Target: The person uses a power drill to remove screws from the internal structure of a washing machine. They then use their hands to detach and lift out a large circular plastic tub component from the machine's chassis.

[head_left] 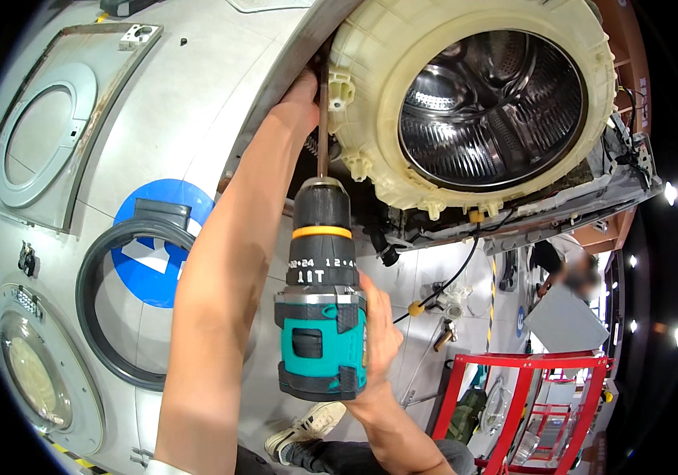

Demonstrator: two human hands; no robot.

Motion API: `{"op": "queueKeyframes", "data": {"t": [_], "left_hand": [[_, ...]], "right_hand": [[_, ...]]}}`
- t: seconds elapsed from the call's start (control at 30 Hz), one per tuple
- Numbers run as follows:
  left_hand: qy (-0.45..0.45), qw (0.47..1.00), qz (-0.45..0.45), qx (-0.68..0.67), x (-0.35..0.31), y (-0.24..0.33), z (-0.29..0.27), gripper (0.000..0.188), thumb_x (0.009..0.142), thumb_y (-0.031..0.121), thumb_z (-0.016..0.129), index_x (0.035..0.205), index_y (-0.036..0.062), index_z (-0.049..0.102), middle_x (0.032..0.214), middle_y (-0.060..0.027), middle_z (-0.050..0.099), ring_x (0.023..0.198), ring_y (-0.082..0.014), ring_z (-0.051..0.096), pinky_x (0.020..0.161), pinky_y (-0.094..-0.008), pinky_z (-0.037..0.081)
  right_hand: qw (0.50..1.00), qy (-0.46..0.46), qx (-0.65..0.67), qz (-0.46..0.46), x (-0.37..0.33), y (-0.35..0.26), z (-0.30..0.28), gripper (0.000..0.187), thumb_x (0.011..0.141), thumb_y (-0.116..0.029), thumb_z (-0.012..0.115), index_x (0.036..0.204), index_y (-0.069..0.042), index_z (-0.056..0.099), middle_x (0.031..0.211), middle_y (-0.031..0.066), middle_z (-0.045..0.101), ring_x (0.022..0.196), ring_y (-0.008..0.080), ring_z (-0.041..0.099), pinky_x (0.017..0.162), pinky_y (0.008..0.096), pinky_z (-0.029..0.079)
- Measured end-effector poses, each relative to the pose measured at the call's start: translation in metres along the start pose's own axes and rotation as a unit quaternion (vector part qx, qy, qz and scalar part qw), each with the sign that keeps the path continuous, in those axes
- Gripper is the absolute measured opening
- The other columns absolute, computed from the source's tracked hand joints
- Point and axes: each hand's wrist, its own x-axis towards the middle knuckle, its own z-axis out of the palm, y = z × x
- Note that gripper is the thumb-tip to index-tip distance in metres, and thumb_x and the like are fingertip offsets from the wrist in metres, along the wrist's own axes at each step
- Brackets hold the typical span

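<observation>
My right hand (382, 336) is wrapped round the grip of a teal and black cordless drill (319, 348). From its chuck a long thin shaft (323, 134) runs up along the left side of a cream plastic washing machine tub (378, 103), and the shaft's far end is hidden. My left hand (301, 91) reaches into the gap between the tub and the metal cabinet panel (276, 87), beside the shaft. Its fingers disappear in the dark gap, so what they touch cannot be seen. Inside the tub's round opening is a shiny steel drum (497, 103).
On the floor at left lie a front panel with a round opening (109, 103), a dark rubber door gasket (89, 317) and a round door (38, 364). A black cable (458, 273) hangs below the tub. At lower right stands a red metal frame (450, 396); another person (569, 273) is beyond.
</observation>
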Motion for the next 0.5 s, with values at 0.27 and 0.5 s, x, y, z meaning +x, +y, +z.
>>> {"op": "queueKeyframes", "data": {"t": [0.27, 0.5], "left_hand": [[-0.043, 0.996, 0.081, -0.023, 0.035, 0.002, 0.005, 0.037, 0.101, 0.027, 0.05, 0.129, 0.0042, 0.054, 0.12, -0.0097, 0.061, 0.101, -0.0199, 0.061, 0.089, -0.034, 0.05], [-0.129, 0.981, 0.142, 0.024, 0.06, -0.012, -0.024, 0.044, 0.103, 0.028, 0.046, 0.14, 0.0052, 0.045, 0.133, -0.0081, 0.054, 0.118, -0.0193, 0.052, 0.101, -0.0324, 0.043]], "right_hand": [[0.996, -0.084, -0.031, -0.018, -0.033, 0.004, -0.059, 0.054, 0.07, -0.013, 0.071, 0.118, 0.009, 0.059, 0.093, 0.0187, 0.067, 0.076, 0.0293, 0.067, 0.065, 0.0338, 0.054], [0.988, -0.142, -0.045, 0.032, -0.091, -0.021, -0.134, 0.034, 0.08, -0.008, 0.063, 0.112, 0.003, 0.062, 0.092, 0.0172, 0.067, 0.075, 0.0299, 0.065, 0.063, 0.037, 0.052]]}}
